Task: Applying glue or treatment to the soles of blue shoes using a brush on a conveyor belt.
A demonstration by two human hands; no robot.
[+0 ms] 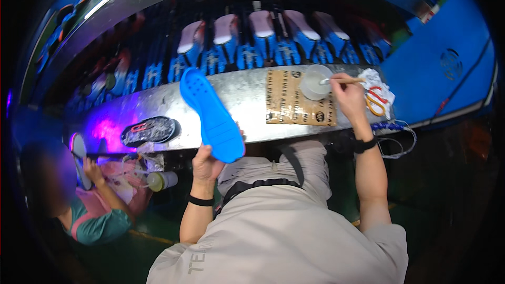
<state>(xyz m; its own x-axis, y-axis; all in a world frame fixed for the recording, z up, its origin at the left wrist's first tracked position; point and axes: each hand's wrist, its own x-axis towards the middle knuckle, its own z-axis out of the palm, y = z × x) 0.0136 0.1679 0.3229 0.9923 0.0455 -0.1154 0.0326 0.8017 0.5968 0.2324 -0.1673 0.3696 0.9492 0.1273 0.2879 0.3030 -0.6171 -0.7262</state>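
Note:
A bright blue shoe sole (214,118) is gripped at its wide end by my left hand (205,164), its narrower end with small holes slanting up and away over the metal bench. My right hand (348,97) is closed around the wooden handle of a brush (347,80). The brush's tip reaches into a translucent round cup (315,83) holding a pale liquid. Under the cup lies a flat piece of brown printed cardboard (286,106). Just right of my right hand are crumpled white paper (385,94) and scissors with red and yellow handles (375,103).
Behind the metal bench (247,92) runs a row of shoe uppers (263,25) on blue holders. A dark sole-shaped piece (150,130) lies on the bench's left part. At lower left sits a co-worker (100,221) holding a sole. A blue panel (442,63) rises at the right.

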